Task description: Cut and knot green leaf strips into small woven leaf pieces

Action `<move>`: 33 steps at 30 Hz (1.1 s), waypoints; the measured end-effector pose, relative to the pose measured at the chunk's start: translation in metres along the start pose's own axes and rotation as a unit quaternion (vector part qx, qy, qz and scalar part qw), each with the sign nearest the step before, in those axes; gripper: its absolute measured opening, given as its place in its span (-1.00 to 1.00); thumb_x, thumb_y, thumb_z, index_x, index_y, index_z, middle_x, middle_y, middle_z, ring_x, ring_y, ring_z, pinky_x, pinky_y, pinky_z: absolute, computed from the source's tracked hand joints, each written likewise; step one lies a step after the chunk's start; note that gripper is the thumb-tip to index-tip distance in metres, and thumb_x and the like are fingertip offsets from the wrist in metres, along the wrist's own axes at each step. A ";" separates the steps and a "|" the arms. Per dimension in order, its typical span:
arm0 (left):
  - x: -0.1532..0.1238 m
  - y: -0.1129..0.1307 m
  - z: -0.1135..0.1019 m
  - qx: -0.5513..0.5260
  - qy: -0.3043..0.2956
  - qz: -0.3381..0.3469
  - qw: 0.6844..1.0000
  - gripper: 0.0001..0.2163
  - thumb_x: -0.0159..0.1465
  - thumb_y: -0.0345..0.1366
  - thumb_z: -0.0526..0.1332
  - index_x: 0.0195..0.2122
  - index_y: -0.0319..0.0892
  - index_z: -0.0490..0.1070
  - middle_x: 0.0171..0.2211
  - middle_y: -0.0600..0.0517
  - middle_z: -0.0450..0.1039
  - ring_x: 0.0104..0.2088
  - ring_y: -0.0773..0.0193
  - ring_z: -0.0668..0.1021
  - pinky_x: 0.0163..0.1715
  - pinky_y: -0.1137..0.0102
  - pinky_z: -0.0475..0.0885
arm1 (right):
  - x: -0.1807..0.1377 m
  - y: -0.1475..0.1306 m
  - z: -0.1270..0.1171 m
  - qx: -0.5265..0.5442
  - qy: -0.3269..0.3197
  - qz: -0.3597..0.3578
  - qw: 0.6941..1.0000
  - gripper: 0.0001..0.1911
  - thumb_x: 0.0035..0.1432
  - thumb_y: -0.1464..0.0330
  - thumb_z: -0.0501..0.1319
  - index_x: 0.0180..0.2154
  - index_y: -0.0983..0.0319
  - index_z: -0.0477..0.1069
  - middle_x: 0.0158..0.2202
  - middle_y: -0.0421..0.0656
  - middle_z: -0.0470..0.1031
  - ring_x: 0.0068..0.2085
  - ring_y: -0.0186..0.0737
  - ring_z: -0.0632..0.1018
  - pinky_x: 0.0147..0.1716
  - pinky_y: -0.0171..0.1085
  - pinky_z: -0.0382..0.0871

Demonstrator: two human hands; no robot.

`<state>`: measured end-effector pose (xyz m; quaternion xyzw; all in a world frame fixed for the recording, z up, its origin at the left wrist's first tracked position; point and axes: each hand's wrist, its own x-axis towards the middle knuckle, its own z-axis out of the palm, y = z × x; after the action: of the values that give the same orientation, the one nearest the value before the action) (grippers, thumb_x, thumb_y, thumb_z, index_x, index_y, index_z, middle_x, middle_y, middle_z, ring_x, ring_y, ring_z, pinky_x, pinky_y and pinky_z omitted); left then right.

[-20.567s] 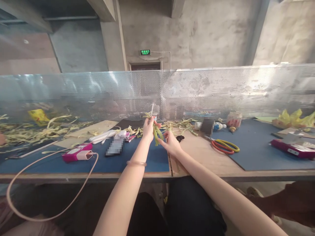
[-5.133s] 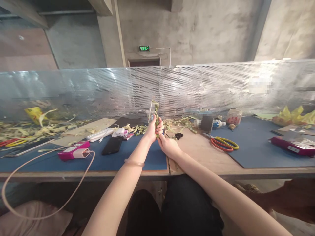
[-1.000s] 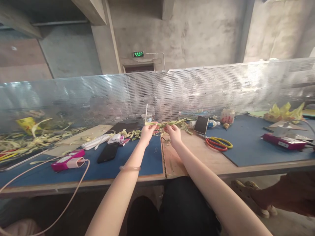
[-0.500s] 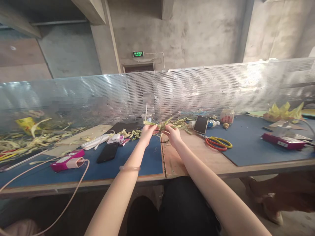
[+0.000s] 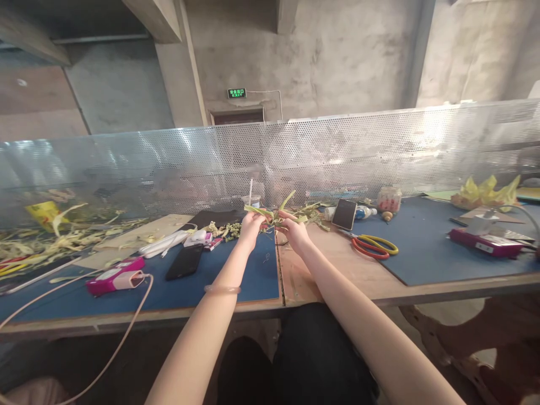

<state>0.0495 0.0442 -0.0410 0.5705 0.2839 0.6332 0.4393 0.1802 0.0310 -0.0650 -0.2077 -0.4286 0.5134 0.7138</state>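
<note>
Over the middle of the table, my left hand (image 5: 252, 230) is closed around pale green leaf strips (image 5: 258, 210). My right hand (image 5: 296, 232) pinches the same strips from the other side, close to the left hand. One leaf blade (image 5: 288, 199) sticks up between the hands, slanting to the right. The fingers partly hide where the strips meet. Just behind lies a loose heap of greenish strips (image 5: 314, 212), and a clear cup with a straw (image 5: 251, 200) stands beyond my left hand.
Scissors with red and yellow handles (image 5: 373, 246) lie to the right, near a propped phone (image 5: 345, 214) and a jar (image 5: 388, 199). On the left are a black phone (image 5: 184, 261), a magenta power strip (image 5: 115, 275) with a cable, and scattered husks (image 5: 63, 244). A perforated metal screen (image 5: 236, 152) stands behind.
A leaf blade between my hands now stands up, where the strips lay lower before. Both hands stay almost in place, still holding the strips.
</note>
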 end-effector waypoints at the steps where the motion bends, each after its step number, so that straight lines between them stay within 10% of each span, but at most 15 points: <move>1: 0.000 0.000 0.000 0.005 -0.002 -0.001 1.000 -0.78 -0.04 -0.38 0.21 -0.32 -0.22 0.41 -0.34 -0.03 0.51 -0.34 0.25 0.52 -0.48 0.47 0.33 | 0.000 0.000 0.000 -0.001 -0.001 0.001 1.000 -0.63 -0.26 0.53 0.12 -0.31 0.23 0.49 -0.25 -0.16 0.46 -0.37 -0.33 0.46 -0.37 -0.30 0.40; 33: -0.012 0.013 0.003 0.163 -0.054 0.022 0.985 -0.82 0.06 -0.30 0.14 -0.46 -0.12 0.55 -0.31 0.03 0.56 -0.20 0.15 0.49 -0.21 0.36 0.31 | -0.002 -0.002 0.001 0.008 -0.028 0.005 1.000 -0.62 -0.26 0.55 0.17 -0.27 0.25 0.44 -0.35 -0.17 0.51 -0.33 -0.25 0.50 -0.33 -0.26 0.40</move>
<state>0.0488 0.0272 -0.0348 0.6738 0.3465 0.5565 0.3410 0.1802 0.0276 -0.0634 -0.1900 -0.4436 0.5259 0.7004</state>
